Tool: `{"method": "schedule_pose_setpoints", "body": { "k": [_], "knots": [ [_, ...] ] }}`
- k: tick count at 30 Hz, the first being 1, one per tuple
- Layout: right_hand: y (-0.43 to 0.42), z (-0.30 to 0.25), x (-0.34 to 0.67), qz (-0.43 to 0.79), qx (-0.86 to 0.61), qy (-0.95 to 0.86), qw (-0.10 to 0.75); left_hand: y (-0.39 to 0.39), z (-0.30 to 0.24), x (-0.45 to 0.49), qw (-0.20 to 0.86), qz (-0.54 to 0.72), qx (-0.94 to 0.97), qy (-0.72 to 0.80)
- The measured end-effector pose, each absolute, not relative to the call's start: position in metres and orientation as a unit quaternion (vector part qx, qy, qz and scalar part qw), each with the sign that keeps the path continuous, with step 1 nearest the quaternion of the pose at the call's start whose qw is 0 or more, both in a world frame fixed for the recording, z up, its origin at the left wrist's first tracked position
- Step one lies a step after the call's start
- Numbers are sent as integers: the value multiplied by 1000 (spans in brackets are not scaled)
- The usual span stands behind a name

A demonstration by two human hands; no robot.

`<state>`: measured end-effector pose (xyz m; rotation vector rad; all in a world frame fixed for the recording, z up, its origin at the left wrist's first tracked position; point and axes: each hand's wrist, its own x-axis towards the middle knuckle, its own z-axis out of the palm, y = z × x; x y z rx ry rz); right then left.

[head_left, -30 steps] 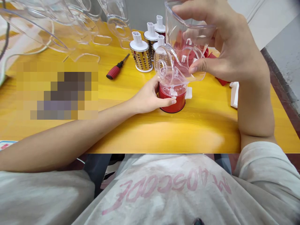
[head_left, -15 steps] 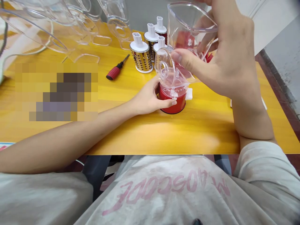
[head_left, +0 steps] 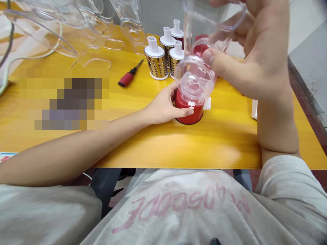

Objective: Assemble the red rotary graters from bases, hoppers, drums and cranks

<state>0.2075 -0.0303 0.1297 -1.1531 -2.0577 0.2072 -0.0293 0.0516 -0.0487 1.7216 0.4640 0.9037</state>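
Observation:
My left hand point(head_left: 163, 107) is wrapped round a red round base point(head_left: 189, 109) that stands on the yellow table point(head_left: 153, 136). Just above that base, my right hand point(head_left: 252, 58) grips a clear plastic housing point(head_left: 198, 73). Its round drum opening faces me and its tall chute points up. The thumb presses on the drum's rim and the fingers curl round the chute. The housing hangs slightly over the base, and I cannot tell whether they touch.
Three metal grater drums with white tops point(head_left: 156, 61) stand behind the base. A red-handled screwdriver point(head_left: 129, 76) lies to their left. More clear plastic housings point(head_left: 84, 27) crowd the far left. White parts point(head_left: 254, 109) lie at the right edge. A blurred patch covers the left of the table.
My right hand has turned the clear housing so its round opening faces me and shifted it over the red base. The left hand has kept its hold on the base.

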Motion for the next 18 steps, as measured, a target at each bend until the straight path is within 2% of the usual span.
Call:
{"method": "schedule_pose_setpoints", "body": {
  "k": [3, 10, 14, 18],
  "knots": [
    [-23, 133, 211, 114, -406, -809, 410, 53, -50, -27, 540, 385, 724, 188],
    [19, 158, 233, 216, -332, -871, 289, 55, -51, -29, 525, 378, 740, 184],
    [29, 175, 224, 194, -240, -928, 210, 54, -52, -30, 521, 383, 736, 200],
    [11, 189, 211, 116, -308, -937, 120, 52, -51, -27, 525, 381, 735, 199]
  ]
}}
